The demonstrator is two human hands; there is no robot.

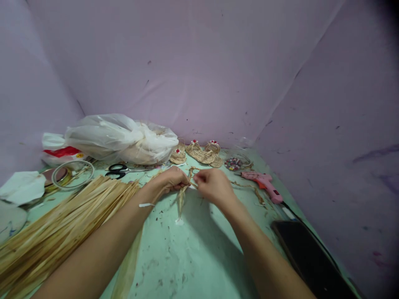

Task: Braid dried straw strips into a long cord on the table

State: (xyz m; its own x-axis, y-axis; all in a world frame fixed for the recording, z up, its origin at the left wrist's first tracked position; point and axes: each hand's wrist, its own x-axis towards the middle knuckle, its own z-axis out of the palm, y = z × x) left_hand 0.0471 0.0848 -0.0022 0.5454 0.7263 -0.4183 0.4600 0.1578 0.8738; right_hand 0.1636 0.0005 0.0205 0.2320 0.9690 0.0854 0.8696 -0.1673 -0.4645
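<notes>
Both hands pinch straw strip (181, 195) btwn them: L hand (170, 179) & R hand (213, 185) at top, strip hangs down.

A thin bunch of dried straw strips (182, 195), pale tan, is pinched at its top between both hands, near the middle of the green table. Its upper ends are twisted together (a small loop pokes up toward the far side), while the loose lower ends hang down, touching the tabletop.
</notes>
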